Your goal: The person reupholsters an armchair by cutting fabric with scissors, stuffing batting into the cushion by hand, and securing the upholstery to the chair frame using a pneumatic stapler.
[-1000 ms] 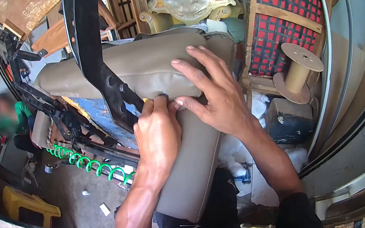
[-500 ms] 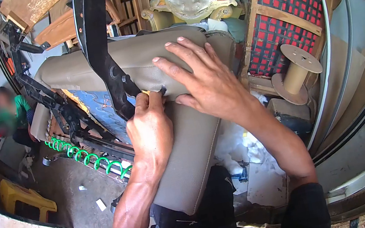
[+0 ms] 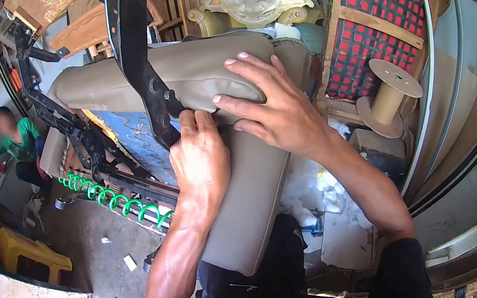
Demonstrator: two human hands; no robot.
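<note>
A taupe leather-like seat cover wraps a padded piece of furniture in front of me, with a stitched seam down its side. My left hand presses against it with curled fingers, their tips tucked into the fold beside a black metal bracket. What those fingertips hold, if anything, is hidden. Spread across the rounded upper padding, my right hand has its fingers apart and its thumb near the fold. Blue patterned fabric shows on the underside, left of the bracket.
A green coiled hose runs along the lower left, above a yellow stool. A person in green sits at the far left. On the right are a spool and a red-and-black webbed frame. White stuffing lies below.
My left fingers have pushed deeper into the fold, and yellow material near them is now out of sight. My right hand has shifted slightly right and down, and the upper padding bulges more.
</note>
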